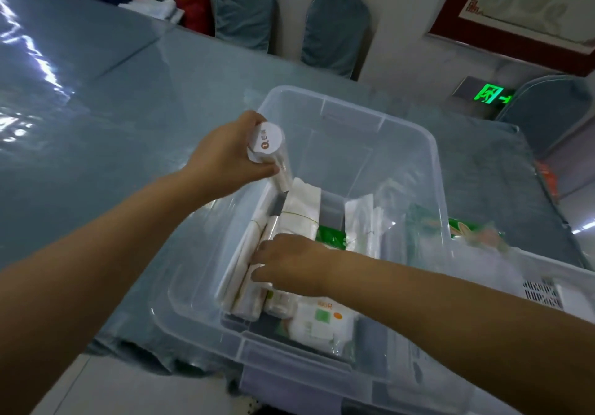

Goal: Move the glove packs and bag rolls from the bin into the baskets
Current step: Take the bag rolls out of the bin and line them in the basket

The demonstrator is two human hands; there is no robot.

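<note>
While the left hand (pixel 230 154) gripped 1 bag roll (pixel 270 150) above the bin (pixel 434 170) rim, the right hand (pixel 289 263) closed on a second roll (pixel 257 273) inside (long axis running away from the person), basket (pixel 547 286) lying rightward.

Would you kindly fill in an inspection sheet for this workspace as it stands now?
Surface: table under a glossy blue-grey cover.
Job's things: clear bin holding white bag bundles and glove packs; white basket at right, holding a green pack.
Clutter: folded white cloth at the far edge.
Grippers: left hand holds a bag roll above the bin; right hand is inside the bin on a pack, grip unclear.
Cables: nothing seen.
Surroundings: covered chairs, framed picture, lit green exit sign.
</note>
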